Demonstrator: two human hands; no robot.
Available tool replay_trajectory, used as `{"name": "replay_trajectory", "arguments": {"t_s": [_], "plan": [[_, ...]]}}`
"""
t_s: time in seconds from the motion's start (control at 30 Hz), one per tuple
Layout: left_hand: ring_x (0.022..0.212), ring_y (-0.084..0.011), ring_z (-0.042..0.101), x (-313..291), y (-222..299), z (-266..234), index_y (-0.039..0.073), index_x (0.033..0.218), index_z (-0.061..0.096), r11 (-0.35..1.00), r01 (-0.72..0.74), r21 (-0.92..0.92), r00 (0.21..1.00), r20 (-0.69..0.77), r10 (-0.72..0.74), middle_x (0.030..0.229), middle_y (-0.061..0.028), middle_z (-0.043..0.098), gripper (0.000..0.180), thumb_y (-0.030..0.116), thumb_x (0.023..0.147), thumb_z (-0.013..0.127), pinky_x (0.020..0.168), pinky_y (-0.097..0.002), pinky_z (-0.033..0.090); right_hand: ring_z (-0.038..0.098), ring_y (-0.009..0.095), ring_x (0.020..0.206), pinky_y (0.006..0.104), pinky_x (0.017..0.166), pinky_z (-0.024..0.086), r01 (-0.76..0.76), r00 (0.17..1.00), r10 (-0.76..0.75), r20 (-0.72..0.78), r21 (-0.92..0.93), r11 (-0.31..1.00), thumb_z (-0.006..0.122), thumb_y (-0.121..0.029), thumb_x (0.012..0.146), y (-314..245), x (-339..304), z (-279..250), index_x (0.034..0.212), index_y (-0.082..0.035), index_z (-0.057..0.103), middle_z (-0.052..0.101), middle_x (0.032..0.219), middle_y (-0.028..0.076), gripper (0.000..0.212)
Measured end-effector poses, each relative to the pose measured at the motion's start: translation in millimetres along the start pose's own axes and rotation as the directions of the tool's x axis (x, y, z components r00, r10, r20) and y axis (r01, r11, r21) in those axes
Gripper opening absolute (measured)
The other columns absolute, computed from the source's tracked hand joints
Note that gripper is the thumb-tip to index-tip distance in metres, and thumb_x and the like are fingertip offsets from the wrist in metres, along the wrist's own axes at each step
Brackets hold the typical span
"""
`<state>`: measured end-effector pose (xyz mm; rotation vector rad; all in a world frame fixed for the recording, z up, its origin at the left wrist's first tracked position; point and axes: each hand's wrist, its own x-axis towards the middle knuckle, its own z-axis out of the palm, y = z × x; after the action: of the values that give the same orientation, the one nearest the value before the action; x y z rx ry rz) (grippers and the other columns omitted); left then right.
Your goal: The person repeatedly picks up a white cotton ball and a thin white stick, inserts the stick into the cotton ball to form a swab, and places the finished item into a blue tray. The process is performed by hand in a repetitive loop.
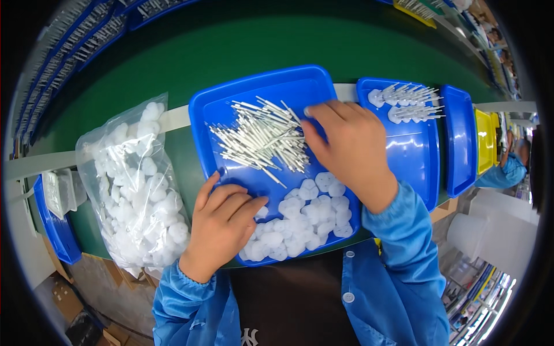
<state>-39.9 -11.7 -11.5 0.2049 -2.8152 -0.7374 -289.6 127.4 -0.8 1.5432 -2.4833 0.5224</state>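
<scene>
A blue tray (199, 135) lies before me with a heap of thin silvery-white rods (262, 135) and, along its near side, a pile of white rounded plastic pieces (297, 225). My left hand (222, 222) is over the tray's near left part, its fingers bent and partly apart. A single white piece shows at the thumb side, seemingly gripped; the contact is partly hidden. At the heap's right edge is my right hand (349, 147), thumb and forefinger drawn close together by the rod ends. What lies between those fingertips I cannot make out.
A clear bag (135, 190) of white pieces stands at left. Right, another blue tray (412, 155) holds rows of white pieces with rods stuck in them (410, 104). Beyond are a narrow blue tray (460, 144) and a yellow bin (486, 141). Rod-filled blue trays (95, 34) line the far left.
</scene>
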Motion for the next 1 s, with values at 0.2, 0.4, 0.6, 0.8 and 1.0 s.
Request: {"name": "replay_trajectory", "arguments": {"t_s": [0.2,0.4,0.6,0.8,1.0], "plan": [[0.099,-0.0262,0.067,-6,13,-11,0.012,0.102,0.084,0.95,0.15,-0.275,0.959,-0.191,-0.207,0.106,-0.0086,0.068,0.037,-0.007,0.074,0.068,0.099,-0.0448,0.053,0.076,0.03,0.087,0.0445,0.074,0.059,0.008,0.995,0.005,0.096,-0.137,0.991,0.074,-0.01,0.085,-1,15,24,0.095,-0.008,0.071,0.075,0.091,0.009,0.011],[0.085,-0.0213,0.058,-20,4,-11,0.008,0.104,0.084,0.824,0.167,-0.541,0.927,-0.199,-0.319,0.11,-0.0125,0.062,0.037,-0.012,0.078,0.066,0.076,-0.0331,0.05,0.072,0.023,0.082,0.0377,0.074,0.058,-0.182,0.983,0.162,0.083,0.477,0.86,0.076,0.006,0.084,6,-14,-3,0.104,-0.003,0.068,0.072,0.093,0.011,0.024],[0.094,-0.018,0.064,-2,14,-9,0.004,0.124,0.08,0.516,0.135,-0.846,0.943,-0.05,-0.328,0.111,-0.01,0.064,0.042,-0.013,0.087,0.069,0.075,-0.0291,0.054,0.078,0.021,0.092,0.0321,0.078,0.062,-0.336,0.9,0.343,0.27,0.93,0.15,0.078,0.007,0.094,-39,-95,-37,0.107,-0.002,0.067,0.078,0.108,0.018,0.019],[0.106,-0.0163,0.071,14,40,7,0.004,0.138,0.074,0.352,0.251,-0.902,0.893,0.075,-0.443,0.117,-0.0085,0.066,0.049,-0.012,0.092,0.077,0.089,-0.0287,0.067,0.076,0.025,0.075,0.0334,0.069,0.056,-0.129,0.989,0.141,0.046,0.732,0.669,0.091,0.0,0.083,-52,-83,-27,0.105,-0.004,0.078,0.078,0.085,0.009,0.026],[0.113,-0.018,0.072,14,35,10,0.001,0.135,0.075,0.399,0.258,-0.88,0.898,0.067,-0.434,0.123,-0.0101,0.065,0.043,-0.012,0.094,0.077,0.091,-0.0286,0.067,0.069,0.02,0.059,0.0323,0.058,0.051,-0.084,0.995,0.096,0.015,0.633,0.769,0.095,-0.004,0.079,-48,-86,-30,0.105,-0.006,0.083,0.073,0.073,0.006,0.029]]}}
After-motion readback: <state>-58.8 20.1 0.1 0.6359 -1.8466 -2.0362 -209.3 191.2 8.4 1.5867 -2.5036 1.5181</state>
